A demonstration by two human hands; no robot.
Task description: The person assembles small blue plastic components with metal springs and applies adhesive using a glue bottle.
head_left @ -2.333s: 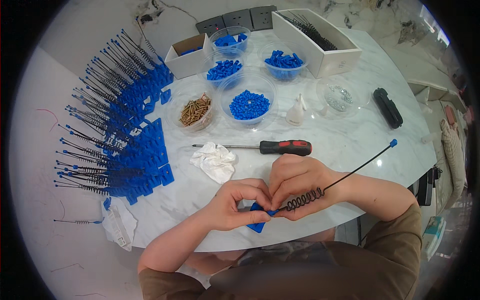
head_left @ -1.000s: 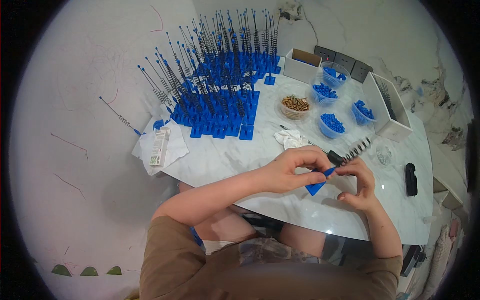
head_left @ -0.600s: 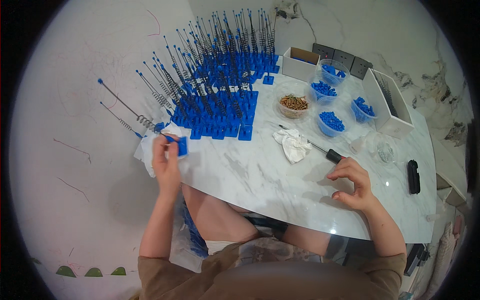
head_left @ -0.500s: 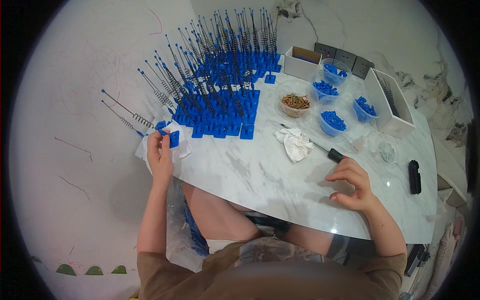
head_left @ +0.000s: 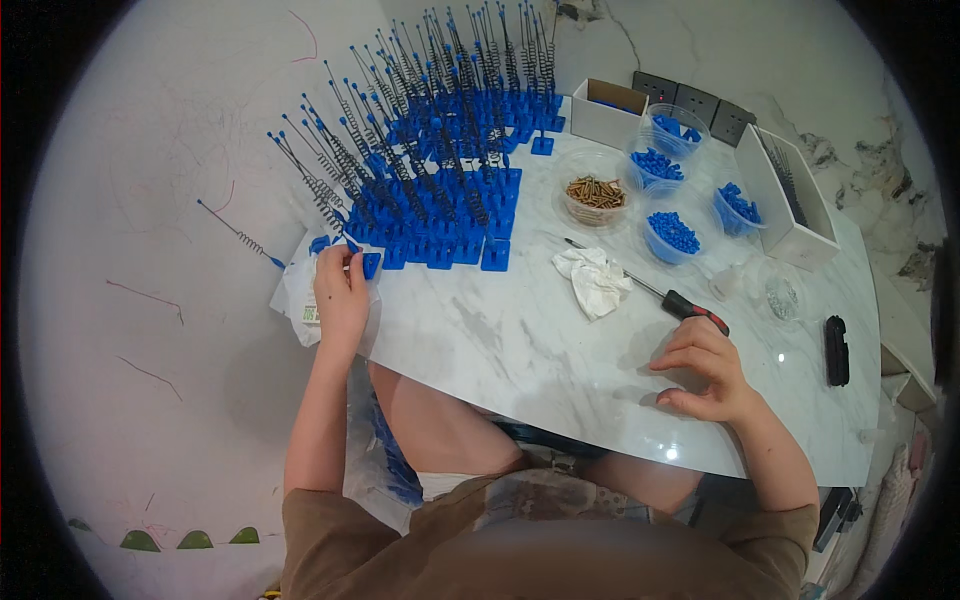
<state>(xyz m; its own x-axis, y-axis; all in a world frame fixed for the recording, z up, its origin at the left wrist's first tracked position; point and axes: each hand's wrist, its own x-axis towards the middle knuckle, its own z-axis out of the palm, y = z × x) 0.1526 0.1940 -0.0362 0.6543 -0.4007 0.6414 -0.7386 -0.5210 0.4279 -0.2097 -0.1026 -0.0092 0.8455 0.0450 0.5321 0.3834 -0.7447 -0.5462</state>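
Note:
My left hand [head_left: 341, 295] is closed in a pinch on a spring-wire stand, a coiled dark wire on a blue square base [head_left: 371, 265]. It sits at the near-left edge of a dense cluster of similar blue-based spring stands [head_left: 440, 200]; the fingers partly hide the joint of wire and base. Under the hand lies a white crumpled wrapper [head_left: 303, 318]. My right hand [head_left: 703, 372] rests on the table at the right, fingers curved apart and holding nothing. Just beyond it is a screwdriver [head_left: 694, 311] with a black and red handle.
Tubs hold brass screws [head_left: 597, 193] and small blue parts [head_left: 672, 235]. White boxes [head_left: 610, 125] stand behind, one with dark springs [head_left: 785, 180]. A crumpled tissue [head_left: 595, 283] lies mid-table. A black tool [head_left: 836, 350] is at the right edge; one spring stand [head_left: 240, 236] juts out left.
My left hand has moved slightly right, bringing the held stand up against the cluster's near-left corner. My right hand has hardly moved.

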